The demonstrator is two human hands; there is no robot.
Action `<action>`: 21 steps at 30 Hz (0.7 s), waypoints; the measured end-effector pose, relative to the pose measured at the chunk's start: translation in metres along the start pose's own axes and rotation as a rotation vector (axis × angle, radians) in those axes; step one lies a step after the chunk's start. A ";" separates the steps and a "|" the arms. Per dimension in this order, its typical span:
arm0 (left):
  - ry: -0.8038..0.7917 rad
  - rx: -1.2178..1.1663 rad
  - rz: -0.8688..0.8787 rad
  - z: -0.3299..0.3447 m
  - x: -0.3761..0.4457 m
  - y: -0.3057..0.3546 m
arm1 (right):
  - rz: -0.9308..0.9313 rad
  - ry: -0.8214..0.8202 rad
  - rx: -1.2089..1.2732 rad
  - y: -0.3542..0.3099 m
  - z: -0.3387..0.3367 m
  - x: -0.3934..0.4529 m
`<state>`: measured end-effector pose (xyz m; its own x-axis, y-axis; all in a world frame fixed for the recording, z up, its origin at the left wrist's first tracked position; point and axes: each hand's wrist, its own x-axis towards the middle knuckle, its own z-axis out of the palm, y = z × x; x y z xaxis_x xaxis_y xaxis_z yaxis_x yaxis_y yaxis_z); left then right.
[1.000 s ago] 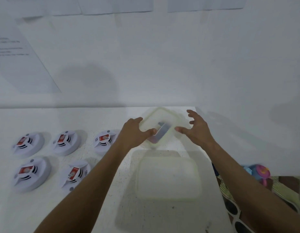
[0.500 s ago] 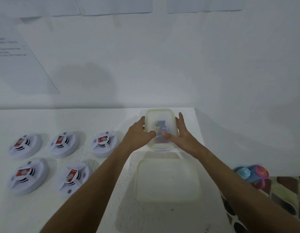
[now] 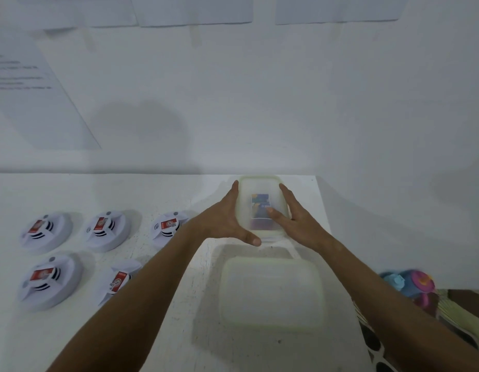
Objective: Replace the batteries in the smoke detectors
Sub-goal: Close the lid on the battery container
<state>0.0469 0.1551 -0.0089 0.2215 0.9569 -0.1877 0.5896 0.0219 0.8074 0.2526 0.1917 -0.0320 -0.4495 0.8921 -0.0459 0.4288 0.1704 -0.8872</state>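
Observation:
A small translucent plastic box [image 3: 259, 187] stands near the table's far right corner, with a blue battery pack [image 3: 260, 202] showing through its top. My left hand [image 3: 225, 221] presses its left side and my right hand [image 3: 294, 218] its right side, thumb on the top. Several white round smoke detectors lie face down on the left, each with a red battery showing: three in the far row [image 3: 46, 232] [image 3: 106, 229] [image 3: 167, 226], two in the near row [image 3: 49, 280] [image 3: 120, 280], the last partly hidden by my left forearm.
A larger translucent lid or container [image 3: 270, 294] lies on the white table [image 3: 71, 189] just in front of the small box. The table's right edge runs close to my right arm. Beyond it sit a blue and pink toy [image 3: 410, 283] and patterned cloth. Papers hang on the wall.
The small box was tilted in my left hand, then came down flat near the far corner. My right hand closed in on its right side, and both hands now hold it.

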 end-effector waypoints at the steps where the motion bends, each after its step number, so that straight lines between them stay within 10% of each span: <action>1: -0.008 -0.002 -0.002 0.002 0.003 -0.001 | 0.000 -0.013 0.006 -0.001 0.000 0.000; 21: 0.145 -0.036 -0.045 0.017 0.010 -0.016 | 0.015 -0.067 0.201 0.013 0.013 0.006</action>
<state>0.0531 0.1591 -0.0334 0.0797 0.9864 -0.1440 0.5678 0.0738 0.8198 0.2454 0.1935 -0.0500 -0.4984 0.8629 -0.0839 0.2736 0.0648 -0.9596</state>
